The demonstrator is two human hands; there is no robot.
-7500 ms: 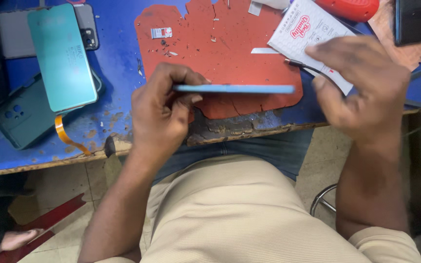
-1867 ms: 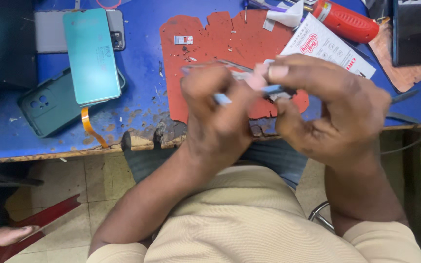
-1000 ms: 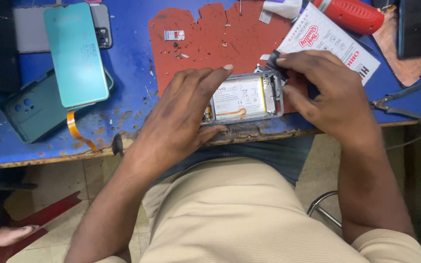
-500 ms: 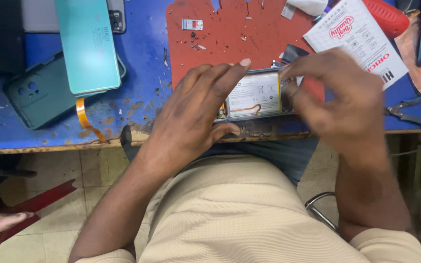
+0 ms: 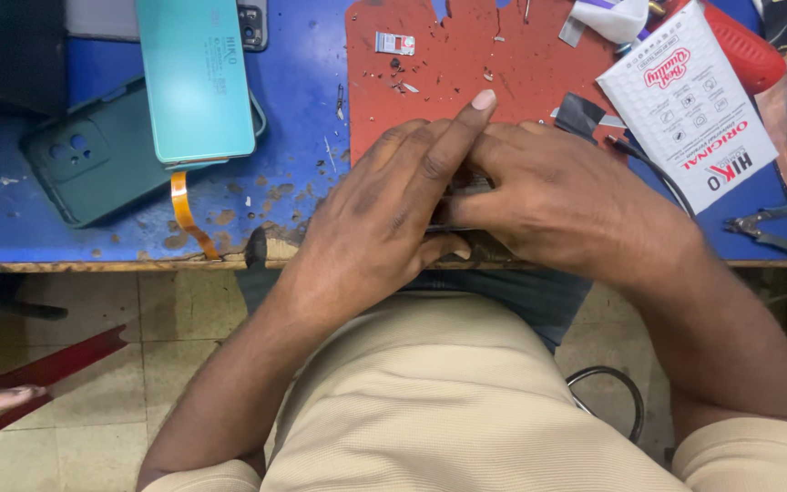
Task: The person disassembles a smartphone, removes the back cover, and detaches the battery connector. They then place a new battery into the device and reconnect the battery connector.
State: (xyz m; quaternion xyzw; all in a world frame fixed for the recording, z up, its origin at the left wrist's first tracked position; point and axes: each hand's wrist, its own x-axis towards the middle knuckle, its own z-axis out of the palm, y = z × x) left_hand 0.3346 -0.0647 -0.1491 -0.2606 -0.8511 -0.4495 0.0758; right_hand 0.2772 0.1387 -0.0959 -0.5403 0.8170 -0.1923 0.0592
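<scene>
My left grip [image 5: 384, 214] is clamped over the opened phone [image 5: 462, 196] at the front edge of the surface [image 5: 302, 91], fingers curled over it, index finger stretched out flat and pointing up onto the red mat [image 5: 466, 64]. Phone almost fully hidden under both hands, only a thin sliver of its frame shows between them; it sits low on the red mat, right by the surface's worn edge.

Far left: dark green phone case [image 5: 84, 173] lying flat, camera cutouts up. Teal phone back panel [image 5: 195, 77] lies partly on top of it, tilted slightly. A grey phone [image 5: 250, 23] peeks out from behind the teal panel's top. Orange flex ribbon [image 5: 186, 214] trails down from under the teal panel toward the surface edge.

Top centre of mat: small SIM tray [image 5: 394, 43], plus scattered bits and screws.

My right grip [image 5: 567, 200] presses down on the phone's right side, fingers closed against it and touching the left hand's fingers.

Right of that: white printed packet [image 5: 685, 100] lying at an angle, red tool [image 5: 744, 50] behind it, tweezers [image 5: 771, 228] near the right edge.
</scene>
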